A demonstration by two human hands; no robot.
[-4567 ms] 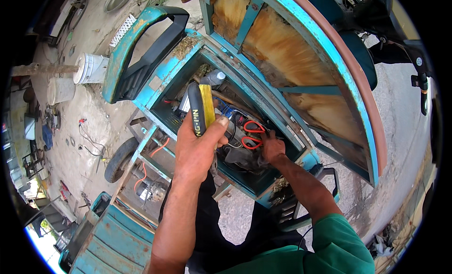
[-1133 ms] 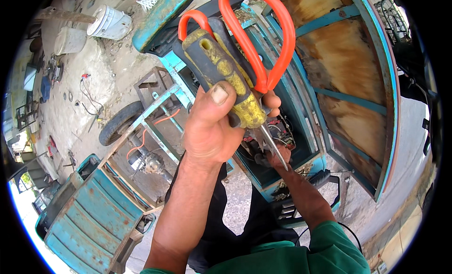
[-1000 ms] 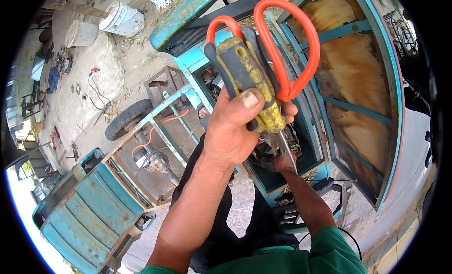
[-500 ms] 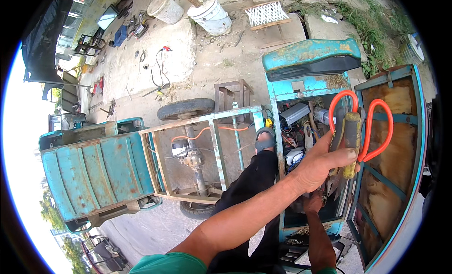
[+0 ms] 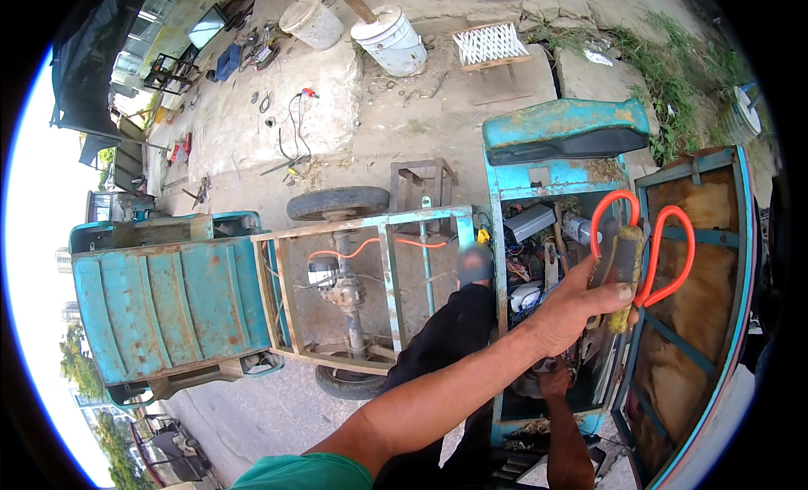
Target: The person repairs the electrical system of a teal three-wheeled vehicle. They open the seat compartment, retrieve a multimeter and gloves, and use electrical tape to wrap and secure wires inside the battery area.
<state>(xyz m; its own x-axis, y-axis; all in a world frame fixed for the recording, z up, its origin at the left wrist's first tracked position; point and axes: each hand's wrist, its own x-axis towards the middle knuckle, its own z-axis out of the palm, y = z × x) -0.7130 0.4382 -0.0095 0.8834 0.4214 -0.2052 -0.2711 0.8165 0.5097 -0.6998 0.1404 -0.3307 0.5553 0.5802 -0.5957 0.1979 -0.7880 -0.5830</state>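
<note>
My left hand (image 5: 581, 309) is raised over an open compartment, its fingers closed around a bunch of hand tools. Scissors (image 5: 673, 212) with big orange loop handles stick up from it, alongside pliers (image 5: 624, 267) with worn yellow-and-grey grips. The blades point down, partly behind the hand. Lower down, my right hand (image 5: 553, 379) reaches into the near end of the turquoise metal compartment (image 5: 498, 322). Its fingers are in shade and mostly hidden, so what it touches cannot be made out. Wires and a silver box (image 5: 532, 224) lie inside.
A rusty turquoise lid (image 5: 699, 263) with brown lining leans open on the right. A turquoise seat (image 5: 564, 130) rises at the far end. Left of my legs runs a bare frame (image 5: 389, 279) with wheels and an axle, joined to a turquoise body (image 5: 168, 296). Buckets (image 5: 394, 44) stand beyond.
The whole view has shifted slightly, so the vehicle sits lower in the picture. My left hand keeps the scissors and pliers, tilted a little differently. My right hand stays inside the compartment.
</note>
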